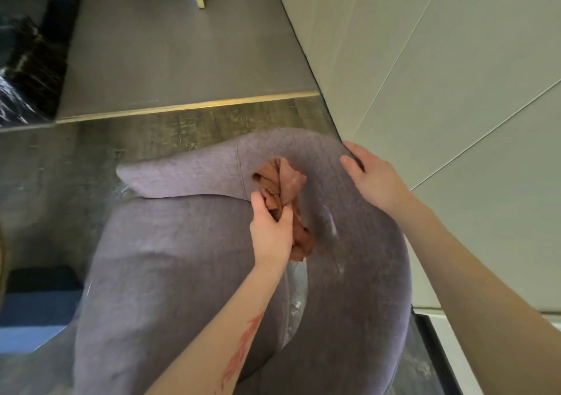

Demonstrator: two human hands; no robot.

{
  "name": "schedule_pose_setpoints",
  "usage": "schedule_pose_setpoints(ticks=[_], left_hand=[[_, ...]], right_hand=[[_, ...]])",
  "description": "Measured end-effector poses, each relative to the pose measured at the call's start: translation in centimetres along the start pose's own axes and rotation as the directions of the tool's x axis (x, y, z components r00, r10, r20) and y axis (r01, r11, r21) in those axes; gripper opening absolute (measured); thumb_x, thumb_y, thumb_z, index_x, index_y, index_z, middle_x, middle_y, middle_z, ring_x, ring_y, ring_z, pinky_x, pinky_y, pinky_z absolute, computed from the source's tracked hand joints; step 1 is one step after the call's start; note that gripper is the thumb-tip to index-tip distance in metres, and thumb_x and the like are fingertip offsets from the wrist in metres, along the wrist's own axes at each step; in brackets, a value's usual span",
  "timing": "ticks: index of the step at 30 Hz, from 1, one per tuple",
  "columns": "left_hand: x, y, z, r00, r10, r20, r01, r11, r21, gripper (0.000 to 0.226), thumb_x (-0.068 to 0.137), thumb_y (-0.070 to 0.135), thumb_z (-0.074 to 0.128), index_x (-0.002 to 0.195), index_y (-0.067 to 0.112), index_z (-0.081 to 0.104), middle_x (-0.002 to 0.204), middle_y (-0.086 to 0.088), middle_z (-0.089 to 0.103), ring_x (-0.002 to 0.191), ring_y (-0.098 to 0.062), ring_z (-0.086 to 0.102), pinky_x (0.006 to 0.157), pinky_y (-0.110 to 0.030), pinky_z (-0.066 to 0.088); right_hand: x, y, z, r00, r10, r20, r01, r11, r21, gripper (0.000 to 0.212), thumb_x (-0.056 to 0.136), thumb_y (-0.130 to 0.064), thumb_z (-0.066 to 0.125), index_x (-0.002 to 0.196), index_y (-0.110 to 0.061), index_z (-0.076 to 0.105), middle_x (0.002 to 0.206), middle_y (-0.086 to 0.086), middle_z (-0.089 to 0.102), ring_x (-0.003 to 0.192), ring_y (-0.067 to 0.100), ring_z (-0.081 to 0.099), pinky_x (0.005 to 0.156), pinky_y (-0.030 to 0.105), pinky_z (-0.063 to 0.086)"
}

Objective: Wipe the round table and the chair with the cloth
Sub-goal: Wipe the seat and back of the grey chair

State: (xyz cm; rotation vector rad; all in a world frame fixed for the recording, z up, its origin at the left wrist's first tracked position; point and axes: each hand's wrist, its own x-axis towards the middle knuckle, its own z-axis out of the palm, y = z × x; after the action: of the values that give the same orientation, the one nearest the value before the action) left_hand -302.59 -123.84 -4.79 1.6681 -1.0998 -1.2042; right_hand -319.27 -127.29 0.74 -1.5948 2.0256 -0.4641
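Mid-wipe on the chair [188, 261]: left hand [271, 234] bunching the cloth [283, 194] against the backrest at 12 o'clock; right hand [372, 179], fingers flat, steadying the rim at 2. Round table unseen; progress there unknowable.

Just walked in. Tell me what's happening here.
A person is wiping a grey upholstered chair. The left hand grips a bunched brown cloth and holds it against the inner side of the curved backrest, just above the seat. The right hand rests on the top of the backrest with its fingers over the far edge, next to a pale wall. No round table can be clearly made out in this view.
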Motion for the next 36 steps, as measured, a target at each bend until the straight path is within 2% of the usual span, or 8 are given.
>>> schedule_pose_setpoints(ticks=[7,15,23,25,27,30,33,36], left_hand=[[-2.5,-0.2,3.2,0.972,0.174,0.158,-0.186,0.981,0.064,0.054,0.086,0.013,0.055,0.136,0.016,0.035,0.096,-0.009,0.068,0.083,-0.024,0.064,0.069,-0.026,0.045],[-4.0,-3.2,4.3,0.888,0.381,0.256,-0.45,0.835,0.318,0.034,0.087,-0.002,0.05,0.12,0.003,0.056,0.148,-0.014,0.036,0.127,-0.029,0.049,0.1,-0.036,0.044],[-2.5,-9.5,0.3,0.777,-0.142,0.613,-0.368,0.688,0.626,0.048,0.095,0.008,0.035,0.139,0.024,0.031,0.151,-0.005,0.031,0.126,-0.03,0.043,0.101,-0.042,0.041],[-2.5,-10.9,-1.3,0.763,-0.342,0.549,-0.291,0.577,0.763,0.066,0.088,-0.002,0.042,0.144,0.027,0.023,0.137,-0.013,0.046,0.118,-0.035,0.05,0.096,-0.045,0.045],[-2.7,-11.1,-2.3,0.835,-0.381,0.397,-0.031,0.688,0.725,0.068,0.088,-0.003,0.041,0.146,0.026,0.019,0.123,-0.016,0.057,0.11,-0.034,0.057,0.093,-0.043,0.048],[-2.4,-8.2,-2.2,0.942,-0.264,0.206,0.156,0.89,0.428,0.053,0.091,0.003,0.039,0.142,0.016,0.029,0.115,-0.017,0.063,0.104,-0.032,0.061,0.087,-0.031,0.045],[-2.4,-3.4,-1.1,0.958,0.154,0.242,-0.221,0.934,0.281,0.061,0.086,-0.002,0.044,0.142,0.016,0.031,0.115,-0.018,0.065,0.102,-0.032,0.062,0.088,-0.03,0.044],[-4.8,-0.8,0.7,0.816,0.432,0.384,-0.529,0.826,0.193,0.062,0.082,0.001,0.045,0.142,0.009,0.032,0.14,-0.02,0.046,0.117,-0.037,0.055,0.099,-0.039,0.044]], right_hand=[[0.2,-0.1,0.2,0.998,-0.027,-0.05,0.026,1.0,-0.016,0.041,0.095,-0.028,0.039,0.135,-0.019,0.04,0.141,0.011,0.046,0.128,0.029,0.042,0.102,0.03,0.029],[0.1,-0.2,0.2,0.999,-0.007,-0.051,0.005,0.999,-0.036,0.041,0.096,-0.029,0.036,0.136,-0.022,0.037,0.137,0.014,0.05,0.124,0.033,0.045,0.101,0.034,0.033],[0.0,-0.1,0.2,0.999,-0.008,-0.042,0.007,0.999,-0.038,0.042,0.096,-0.033,0.033,0.137,-0.025,0.035,0.139,0.01,0.048,0.126,0.031,0.043,0.099,0.03,0.032],[-0.1,-0.2,0.0,0.999,-0.011,-0.042,0.01,1.0,-0.03,0.041,0.096,-0.034,0.033,0.137,-0.025,0.036,0.14,0.009,0.048,0.126,0.03,0.043,0.1,0.031,0.032],[-0.2,-0.2,0.0,0.999,-0.018,-0.048,0.017,0.999,-0.029,0.041,0.096,-0.034,0.033,0.136,-0.026,0.037,0.14,0.009,0.048,0.127,0.03,0.042,0.101,0.032,0.031],[-0.2,-0.2,0.0,0.999,-0.017,-0.046,0.015,0.999,-0.037,0.042,0.096,-0.034,0.033,0.136,-0.024,0.037,0.141,0.008,0.046,0.128,0.03,0.041,0.103,0.031,0.03],[-0.2,-0.4,0.0,0.998,-0.029,-0.06,0.026,0.998,-0.055,0.041,0.096,-0.031,0.035,0.136,-0.021,0.038,0.142,0.009,0.045,0.129,0.03,0.04,0.103,0.031,0.029],[-0.1,-0.3,-0.1,0.997,-0.044,-0.067,0.042,0.999,-0.034,0.04,0.096,-0.027,0.038,0.134,-0.018,0.042,0.141,0.011,0.046,0.129,0.028,0.041,0.102,0.027,0.028]])
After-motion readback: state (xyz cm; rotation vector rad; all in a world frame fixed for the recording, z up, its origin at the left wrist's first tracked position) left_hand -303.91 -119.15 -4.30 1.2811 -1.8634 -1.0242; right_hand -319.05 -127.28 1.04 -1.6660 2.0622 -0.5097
